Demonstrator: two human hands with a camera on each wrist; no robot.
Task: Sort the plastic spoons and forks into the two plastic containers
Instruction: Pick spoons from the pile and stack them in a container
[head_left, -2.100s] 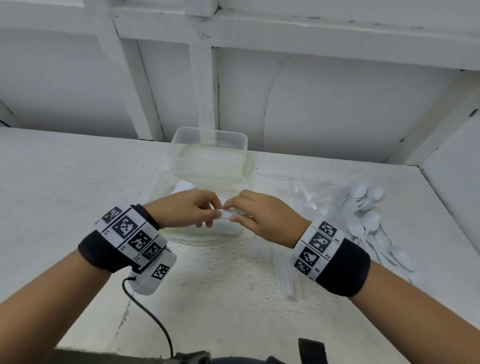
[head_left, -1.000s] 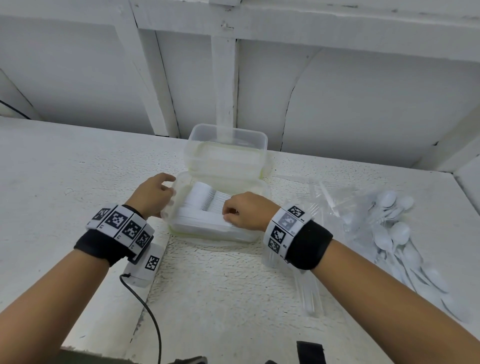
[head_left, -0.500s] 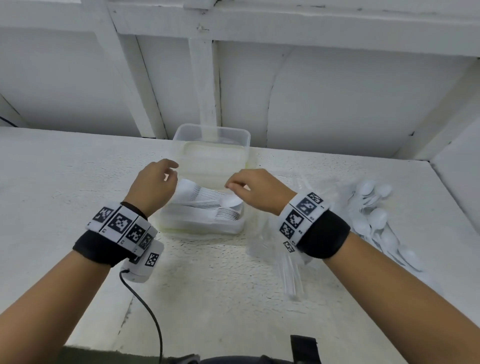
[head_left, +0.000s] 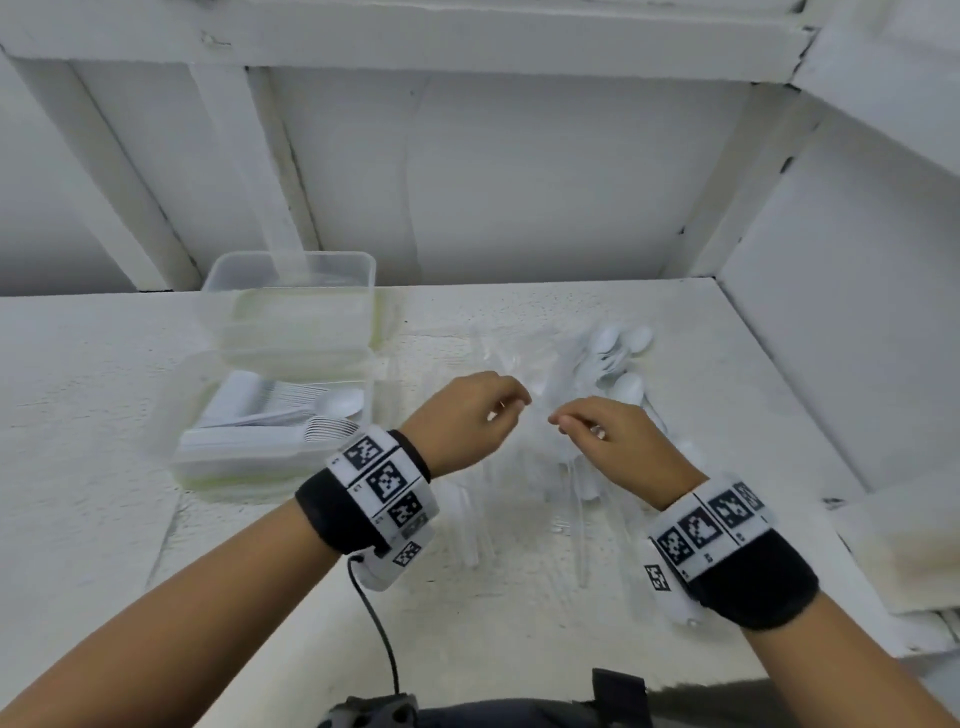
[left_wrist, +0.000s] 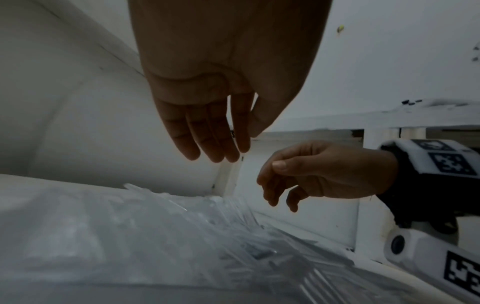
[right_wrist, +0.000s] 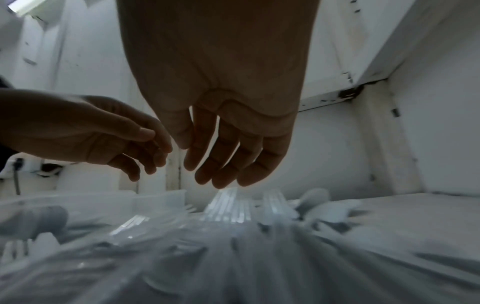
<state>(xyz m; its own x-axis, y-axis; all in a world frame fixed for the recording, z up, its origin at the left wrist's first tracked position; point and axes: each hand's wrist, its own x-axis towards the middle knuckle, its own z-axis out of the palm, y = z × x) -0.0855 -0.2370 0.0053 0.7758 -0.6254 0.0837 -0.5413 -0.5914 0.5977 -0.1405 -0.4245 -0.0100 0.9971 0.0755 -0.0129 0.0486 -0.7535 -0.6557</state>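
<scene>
Both hands now over cutlery pile (head_left: 582, 415)

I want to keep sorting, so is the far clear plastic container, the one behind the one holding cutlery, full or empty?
Cannot tell: the far clear plastic container has translucent walls, and no spoon or fork shape shows through.

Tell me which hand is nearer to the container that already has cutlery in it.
Left. The left hand hovers just right of the near container, over the loose pile on the table. The right hand hangs farther right, beside the heap of spoons. Neither touches the container.

Cutlery pile (head_left: 597, 374) right of containers (head_left: 270, 415)
</scene>
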